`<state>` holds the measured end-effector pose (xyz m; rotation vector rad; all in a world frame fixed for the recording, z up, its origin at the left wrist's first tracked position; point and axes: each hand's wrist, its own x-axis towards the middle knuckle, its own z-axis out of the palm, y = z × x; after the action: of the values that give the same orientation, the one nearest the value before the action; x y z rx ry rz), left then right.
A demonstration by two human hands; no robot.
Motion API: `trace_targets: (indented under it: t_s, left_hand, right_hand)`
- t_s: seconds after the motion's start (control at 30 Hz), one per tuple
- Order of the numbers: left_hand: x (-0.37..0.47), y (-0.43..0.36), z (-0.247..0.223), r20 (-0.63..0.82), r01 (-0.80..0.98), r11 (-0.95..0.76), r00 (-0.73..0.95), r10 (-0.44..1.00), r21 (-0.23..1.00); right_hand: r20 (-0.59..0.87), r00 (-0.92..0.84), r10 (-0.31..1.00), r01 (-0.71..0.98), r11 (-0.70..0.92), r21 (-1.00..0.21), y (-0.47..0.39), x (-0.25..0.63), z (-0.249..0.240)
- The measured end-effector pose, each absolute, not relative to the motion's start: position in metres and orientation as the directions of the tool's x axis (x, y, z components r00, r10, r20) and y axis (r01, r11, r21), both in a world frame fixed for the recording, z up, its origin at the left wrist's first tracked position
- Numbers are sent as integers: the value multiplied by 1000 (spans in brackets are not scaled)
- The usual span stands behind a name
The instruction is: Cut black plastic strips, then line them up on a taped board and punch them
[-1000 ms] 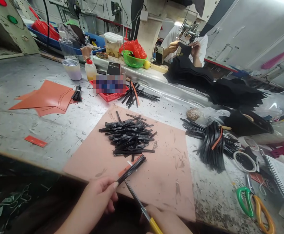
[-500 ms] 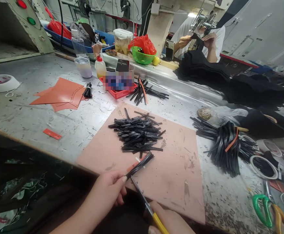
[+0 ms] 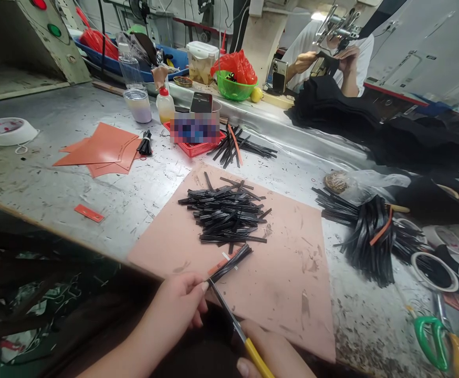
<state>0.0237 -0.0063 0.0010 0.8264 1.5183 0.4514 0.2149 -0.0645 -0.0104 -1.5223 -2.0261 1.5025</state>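
My left hand (image 3: 186,299) pinches one end of a small bundle of black strips (image 3: 233,262), which points away over the pink mat (image 3: 284,294). Under the bundle lies an orange strip (image 3: 218,265) with white marks. Scissors with yellow handles (image 3: 235,325) are gripped by my right hand (image 3: 272,349), their blade tips touching the bundle close to my left fingertips. Part of the right hand is cut off by the lower frame edge. Just beyond is a loose pile of short black strips (image 3: 229,212).
Longer black strips (image 3: 371,241) lie at right, near tape rolls (image 3: 434,270) and green-handled scissors (image 3: 430,341). Orange sheets (image 3: 99,147), a red basket (image 3: 198,149) and a bottle (image 3: 165,107) stand farther back. Across the bench, a person's hands (image 3: 345,60) hold black material at a sewing machine.
The whole view has shifted slightly. The scissor tips have moved a little closer to my left fingertips along the bundle. My left hand keeps its pinch.
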Motion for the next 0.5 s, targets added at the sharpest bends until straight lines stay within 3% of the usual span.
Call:
trace_targets:
  t_s: [0.5]
  left_hand:
    - [22,-5,4,-661,237,630,79,746,739]
  right_hand:
    - [-386,-429,817,602,-61,-796,-64,212,-7]
